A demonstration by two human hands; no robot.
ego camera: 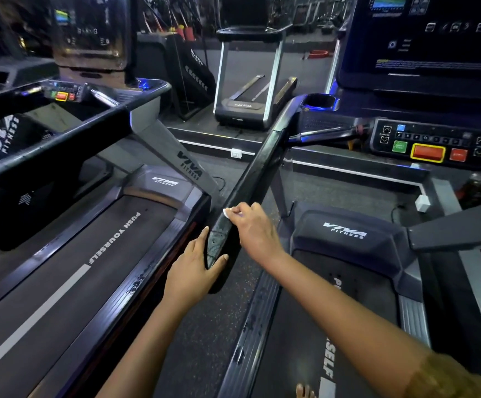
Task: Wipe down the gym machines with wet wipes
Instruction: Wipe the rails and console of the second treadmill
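I stand on a treadmill whose black left handrail (pixel 258 168) runs from the console down to the middle of the view. Its surface looks wet and shiny. My right hand (pixel 250 228) lies over the top of the rail near its near end, fingers curled round a small white wet wipe (pixel 228 211) that peeks out at the fingertips. My left hand (pixel 194 268) holds the very end of the rail from the left, thumb on the right side and fingers along the left side.
The treadmill console (pixel 431 143) with red and green buttons sits at the right, with a large screen (pixel 423 38) above. A second treadmill (pixel 70 254) stands close on the left, a narrow strip of floor between. A third treadmill (pixel 250 81) faces me further back.
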